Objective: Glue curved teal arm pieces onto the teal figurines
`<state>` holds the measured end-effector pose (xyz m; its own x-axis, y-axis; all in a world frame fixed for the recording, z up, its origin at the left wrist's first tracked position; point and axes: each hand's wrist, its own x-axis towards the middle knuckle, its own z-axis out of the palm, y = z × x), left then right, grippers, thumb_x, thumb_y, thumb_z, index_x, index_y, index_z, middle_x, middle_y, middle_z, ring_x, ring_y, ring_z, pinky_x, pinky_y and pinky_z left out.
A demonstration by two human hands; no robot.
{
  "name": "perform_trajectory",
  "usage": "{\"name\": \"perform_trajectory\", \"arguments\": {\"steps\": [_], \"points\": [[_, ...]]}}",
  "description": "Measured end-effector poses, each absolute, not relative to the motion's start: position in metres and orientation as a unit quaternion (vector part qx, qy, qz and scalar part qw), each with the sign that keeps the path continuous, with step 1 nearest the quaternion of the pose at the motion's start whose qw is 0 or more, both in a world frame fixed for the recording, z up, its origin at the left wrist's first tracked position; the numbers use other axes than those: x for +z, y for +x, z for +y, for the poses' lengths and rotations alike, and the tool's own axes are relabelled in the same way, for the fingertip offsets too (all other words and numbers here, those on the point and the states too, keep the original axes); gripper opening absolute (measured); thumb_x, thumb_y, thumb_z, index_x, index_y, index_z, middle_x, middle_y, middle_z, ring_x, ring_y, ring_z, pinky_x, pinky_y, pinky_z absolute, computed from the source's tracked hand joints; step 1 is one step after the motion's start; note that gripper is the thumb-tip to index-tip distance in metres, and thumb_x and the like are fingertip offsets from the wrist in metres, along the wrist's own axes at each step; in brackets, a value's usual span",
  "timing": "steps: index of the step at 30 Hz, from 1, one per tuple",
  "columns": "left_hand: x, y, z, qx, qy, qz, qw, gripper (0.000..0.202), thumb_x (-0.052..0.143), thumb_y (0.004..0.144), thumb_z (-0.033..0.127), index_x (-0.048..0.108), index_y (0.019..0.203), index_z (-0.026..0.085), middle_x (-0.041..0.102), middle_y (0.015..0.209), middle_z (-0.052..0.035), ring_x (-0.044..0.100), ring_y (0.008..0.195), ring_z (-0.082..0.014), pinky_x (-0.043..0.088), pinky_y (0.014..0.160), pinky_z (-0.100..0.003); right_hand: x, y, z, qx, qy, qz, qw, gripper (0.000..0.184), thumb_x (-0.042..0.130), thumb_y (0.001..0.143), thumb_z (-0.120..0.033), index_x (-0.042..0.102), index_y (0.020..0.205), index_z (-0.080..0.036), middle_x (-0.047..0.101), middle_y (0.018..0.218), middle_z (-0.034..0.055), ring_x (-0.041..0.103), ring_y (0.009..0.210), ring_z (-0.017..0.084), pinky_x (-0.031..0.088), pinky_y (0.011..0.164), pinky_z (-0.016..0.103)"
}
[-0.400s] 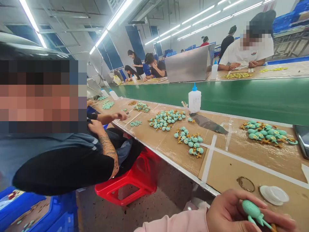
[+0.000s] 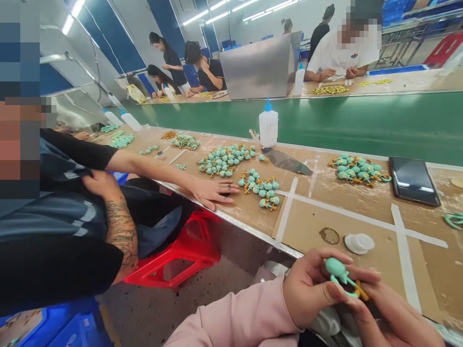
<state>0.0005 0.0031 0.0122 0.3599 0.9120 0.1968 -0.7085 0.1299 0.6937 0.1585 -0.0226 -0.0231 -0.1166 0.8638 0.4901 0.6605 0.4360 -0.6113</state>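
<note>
Factory line, cardboard-lined counter [image 2: 376, 270] beside a green conveyor belt [image 2: 361, 127]. We've got both hands together over the counter edge: left hand [image 2: 307, 289] in a pink sleeve [image 2: 235, 313], right hand [image 2: 394, 320]. Both are gripping a teal moulded figure [image 2: 338, 270] between them, with an orange-yellow part [image 2: 361, 291] at its lower end.

Outward from our hands: gold-coloured ring [image 2: 329, 235] at 12 o'clock, white round plastic lid [image 2: 359, 244] just beside it at 1 o'clock. Black smartphone [image 2: 413, 180] lies on the counter, further out at 1 o'clock. Loose teal figures in piles [image 2: 258, 190] sit at 11 o'clock, and a white squeeze bottle with a blue nozzle [image 2: 268, 124] stands behind them. Co-worker's hand [image 2: 213, 193] lies flat on the counter at 10 o'clock, fingers spread near the piles. Red plastic stool [image 2: 173, 255] at 9 o'clock, under that co-worker.
</note>
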Motion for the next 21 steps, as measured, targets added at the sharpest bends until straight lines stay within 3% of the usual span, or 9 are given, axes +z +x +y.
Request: {"name": "perform_trajectory", "arguments": {"steps": [5,10,16,21], "points": [[0.012,-0.001,0.005,0.545,0.369,0.114,0.744,0.036,0.065,0.086,0.034,0.052,0.116,0.018,0.070,0.117,-0.0193,0.056,0.124,-0.0296,0.035,0.106,-0.051,-0.010,0.163,-0.013,0.082,-0.474,-0.784,0.394,0.037,0.055,0.089,-0.043,0.063,0.116,-0.018,0.071,0.106,0.0121,0.071,0.089,0.027,0.059,0.071,0.028],[0.015,-0.003,0.005,0.551,0.368,0.140,0.736,0.038,0.067,0.084,0.038,0.053,0.113,0.017,0.072,0.113,-0.0178,0.057,0.122,-0.0298,0.035,0.106,-0.052,0.001,0.155,-0.010,0.059,-0.461,-0.783,0.413,0.034,0.051,0.092,-0.047,0.066,0.101,-0.018,0.073,0.092,0.0119,0.072,0.077,0.026,0.057,0.064,0.027],[0.009,-0.007,0.008,0.545,0.376,0.171,0.730,0.043,0.068,0.082,0.042,0.052,0.115,0.018,0.072,0.113,-0.0169,0.063,0.113,-0.0286,0.043,0.099,-0.047,0.004,0.135,-0.010,0.161,-0.498,-0.716,0.462,0.026,0.058,0.091,-0.040,0.067,0.104,-0.019,0.071,0.103,0.0099,0.069,0.091,0.024,0.052,0.080,0.028],[0.012,-0.020,0.022,0.560,0.427,0.213,0.677,0.043,0.063,0.087,0.036,0.047,0.125,0.024,0.064,0.130,-0.0145,0.060,0.119,-0.0278,0.046,0.099,-0.047,0.026,0.129,0.009,0.267,-0.471,-0.710,0.451,0.022,0.059,0.090,-0.040,0.066,0.091,-0.019,0.070,0.083,0.0053,0.065,0.073,0.018,0.052,0.066,0.027]]}}
